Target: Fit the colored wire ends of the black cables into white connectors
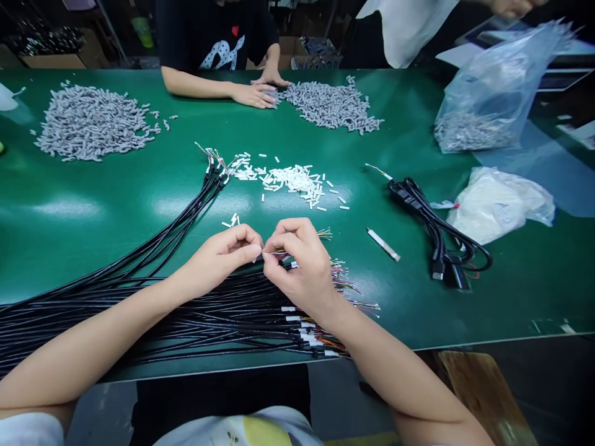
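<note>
Both my hands meet above the near middle of the green table. My left hand point(232, 251) pinches something small between thumb and index finger; the fingertips hide what it is. In my right hand point(300, 257), the fingers close on thin coloured wires that come out of a black cable end. Beneath my hands lies a thick bundle of black cables point(223, 303), their stripped coloured wires point(344, 275) fanning out to the right. White sleeves point(292, 318) sit around several cable ends. Just beyond my left hand are a few loose white tubes point(232, 220).
A pile of white tubes point(295, 179) lies mid-table beside another group of cable ends point(216, 167). Grey parts are heaped at the far left point(93, 124) and far centre point(332, 102), where a co-worker's hands point(255, 93) rest. Rightward are a white pen-like tool point(383, 244), coiled cable point(427, 217) and plastic bags point(502, 201).
</note>
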Available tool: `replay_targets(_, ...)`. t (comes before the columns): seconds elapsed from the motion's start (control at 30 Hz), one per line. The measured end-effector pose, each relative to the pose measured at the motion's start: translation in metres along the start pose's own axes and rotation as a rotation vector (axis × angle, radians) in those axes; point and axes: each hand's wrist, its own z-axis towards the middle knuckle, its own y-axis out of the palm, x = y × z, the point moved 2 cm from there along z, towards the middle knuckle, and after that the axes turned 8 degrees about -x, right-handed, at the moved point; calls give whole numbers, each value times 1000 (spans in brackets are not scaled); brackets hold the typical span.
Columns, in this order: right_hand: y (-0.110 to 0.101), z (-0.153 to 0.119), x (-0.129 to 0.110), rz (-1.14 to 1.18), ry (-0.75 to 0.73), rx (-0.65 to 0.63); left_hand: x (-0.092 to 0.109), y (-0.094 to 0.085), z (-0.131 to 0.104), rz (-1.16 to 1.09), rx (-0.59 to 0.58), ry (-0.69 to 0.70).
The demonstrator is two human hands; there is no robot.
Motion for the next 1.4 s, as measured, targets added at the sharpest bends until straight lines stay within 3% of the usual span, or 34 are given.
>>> replay_targets(0.13,-1,0,1,-33,23,23,-1,-5,1,-281,-107,-34)
replay_targets(0.33,0,-1,1,-6,1,36,-1,-8,0,-389,-252,-66)
replay_targets(0.53,0,-3,3,-32,-25,46,-1,-9,3,-268,-156,-82)
replay_targets(0.73,1,-4,1,-64,-62,65,0,-8,3,-195,-163,-144)
replay_targets(1.1,4,-4,2,-208,-123,118,-11,-2,2,-408,-127,-150)
replay_targets(1.4,5,-4,2,-194,-116,112,-6,1,1,-451,-111,-107)
